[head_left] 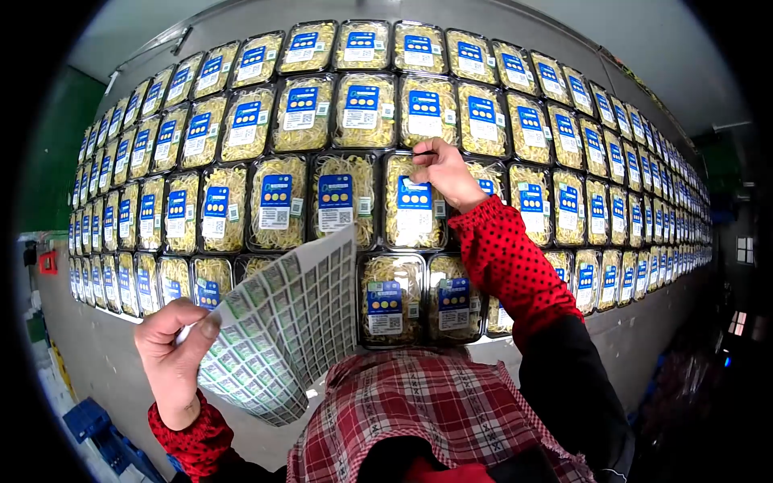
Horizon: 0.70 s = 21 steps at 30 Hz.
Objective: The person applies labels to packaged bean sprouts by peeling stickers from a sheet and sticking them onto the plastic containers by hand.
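My left hand [173, 346] is closed on the edge of a sheet of small green-and-white stickers [274, 322], thumb on top. The sheet hangs bent, covering part of the front row of packs. My right hand [447, 173] reaches over a clear pack of bean sprouts [415, 221] with a blue-and-white label. Its fingers are pinched together at the pack's upper edge; whether a sticker is between them I cannot make out. To the left, another sprout pack [345, 197] carries a small green sticker beside its label.
Several long rows of similar sprout packs [302, 113] cover the metal table [233, 60], side by side. A plaid apron [419, 402] is close against the table's front edge. Blue crates [93, 427] stand on the floor at lower left, and a red object [48, 262] is farther back.
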Available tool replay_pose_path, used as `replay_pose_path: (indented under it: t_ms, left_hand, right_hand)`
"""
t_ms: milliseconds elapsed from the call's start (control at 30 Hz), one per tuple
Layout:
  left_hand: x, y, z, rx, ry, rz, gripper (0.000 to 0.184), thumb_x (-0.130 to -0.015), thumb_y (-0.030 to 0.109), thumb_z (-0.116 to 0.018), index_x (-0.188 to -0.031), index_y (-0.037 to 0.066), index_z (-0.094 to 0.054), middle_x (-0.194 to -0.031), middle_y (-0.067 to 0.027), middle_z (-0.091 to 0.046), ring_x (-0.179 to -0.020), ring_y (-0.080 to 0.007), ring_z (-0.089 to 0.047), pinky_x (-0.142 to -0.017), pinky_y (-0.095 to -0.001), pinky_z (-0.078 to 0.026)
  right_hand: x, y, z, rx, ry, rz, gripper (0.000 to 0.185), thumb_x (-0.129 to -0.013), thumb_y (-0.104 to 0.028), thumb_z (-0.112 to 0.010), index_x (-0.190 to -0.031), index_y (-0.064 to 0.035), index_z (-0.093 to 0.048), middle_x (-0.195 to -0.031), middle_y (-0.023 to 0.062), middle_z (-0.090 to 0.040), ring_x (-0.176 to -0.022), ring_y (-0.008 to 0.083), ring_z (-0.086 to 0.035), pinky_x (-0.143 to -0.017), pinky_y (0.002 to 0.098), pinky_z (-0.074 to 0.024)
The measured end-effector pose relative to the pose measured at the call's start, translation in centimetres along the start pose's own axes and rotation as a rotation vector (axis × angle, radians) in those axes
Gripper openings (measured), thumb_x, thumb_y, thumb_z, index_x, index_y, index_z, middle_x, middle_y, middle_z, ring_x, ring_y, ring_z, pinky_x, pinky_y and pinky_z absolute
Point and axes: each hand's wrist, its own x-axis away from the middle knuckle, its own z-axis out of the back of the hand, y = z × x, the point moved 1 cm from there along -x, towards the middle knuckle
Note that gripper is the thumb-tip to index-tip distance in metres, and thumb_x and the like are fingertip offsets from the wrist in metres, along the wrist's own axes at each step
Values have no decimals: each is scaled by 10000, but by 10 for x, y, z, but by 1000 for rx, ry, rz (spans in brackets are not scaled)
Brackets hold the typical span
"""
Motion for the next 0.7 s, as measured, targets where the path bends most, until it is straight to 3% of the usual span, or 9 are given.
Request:
replay_pose_path:
  t_ms: [133,200,233,300,367,400,500,633,700]
  left_hand:
    - [-5,-8,5,-19,-49,1,57,-775,-38,-684,-766,-39,-628,-658,-17,-576,-597,-70,-478,-563,-226,-356]
    - [-5,-6,8,-79,-78,15,50,-770,-64,-661,-762,-41,-617,-663,-28,-584,-609,-84,-508,-565,-232,-381]
    - [-9,-4,8,-171,-77,-21,59,-761,-79,-654,-762,-37,-613,-670,-38,-595,-616,-92,-530,-570,-234,-400]
    - [-20,-10,8,-158,-77,-36,61,-761,-49,-687,-787,-30,-635,-683,-43,-614,-620,-83,-542,-568,-233,-406]
    - [-29,-14,15,-103,-98,-33,59,-773,-27,-699,-810,-28,-653,-695,-42,-629,-633,-74,-555,-565,-226,-410]
    - [-31,-15,17,-79,-142,-17,57,-781,-18,-701,-821,-27,-661,-700,-42,-637,-641,-69,-562,-565,-222,-413]
    - [-34,-17,22,-36,-201,2,53,-809,12,-700,-838,-19,-667,-709,-26,-644,-654,-53,-561,-569,-214,-419]
    - [-40,-19,32,-6,-177,-16,58,-830,38,-697,-849,-10,-672,-710,-15,-643,-655,-41,-547,-566,-211,-415]
    - [-42,-23,33,8,-146,-46,45,-827,27,-693,-844,-9,-672,-707,-16,-638,-639,-45,-539,-558,-214,-409]
  right_hand:
    - [-14,21,-17,112,125,133,444,-599,99,-668,-1016,22,-537,-904,99,-546,-819,203,-559,-679,303,-495]
    - [-16,32,-19,512,260,410,389,-590,93,-617,-959,11,-527,-906,142,-531,-803,272,-562,-696,354,-486]
    - [-9,20,-25,621,295,395,378,-575,95,-590,-936,4,-519,-941,182,-514,-826,337,-552,-740,404,-473]
    - [-12,1,-26,843,288,675,403,-585,125,-581,-968,6,-540,-971,188,-515,-818,350,-565,-726,402,-488]
    - [7,-41,-47,479,98,275,351,-730,0,-711,-1064,0,-604,-948,97,-618,-866,178,-599,-781,301,-505]
    - [34,-74,-68,351,-66,396,324,-771,-16,-698,-1086,-14,-618,-951,66,-648,-882,136,-601,-815,278,-493]
    - [96,-140,-124,342,-381,706,462,-711,-7,-736,-1150,-45,-598,-1059,92,-616,-1006,209,-589,-898,330,-465]
    - [105,-140,-147,359,-442,508,440,-692,-39,-774,-1091,-45,-589,-1015,71,-626,-966,198,-605,-847,316,-476]
    - [110,-128,-141,251,-301,400,386,-708,-29,-769,-1051,-34,-592,-945,54,-636,-905,162,-614,-799,287,-479]
